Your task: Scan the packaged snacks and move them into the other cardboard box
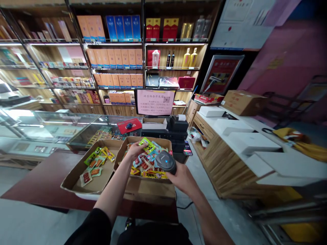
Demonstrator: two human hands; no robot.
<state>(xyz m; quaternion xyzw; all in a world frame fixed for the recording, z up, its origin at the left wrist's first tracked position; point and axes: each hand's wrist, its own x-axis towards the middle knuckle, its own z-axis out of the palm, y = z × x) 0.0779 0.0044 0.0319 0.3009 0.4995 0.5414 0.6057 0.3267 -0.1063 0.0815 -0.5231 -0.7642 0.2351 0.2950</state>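
My left hand (135, 150) pinches a green snack packet (147, 145) above the right cardboard box (143, 182). That box is full of small red, blue and yellow packets (145, 163). Wrapped round a dark grey handheld scanner (166, 161) with a small blue light is my right hand (181, 175), over the box's right side. The scanner's head is close to the green packet, not touching it as far as I can see. A second cardboard box (76, 183) to the left holds several packets, green and yellow ones at its back and sausage packets nearer its middle.
Both boxes rest on a dark red table (38, 183). Behind are a glass display counter (76, 122), a screen with a pink sign (155, 102) and a phone (187, 148). White boxes (252, 143) cover a wooden counter at right. Shelves of boxes and bottles line the back wall.
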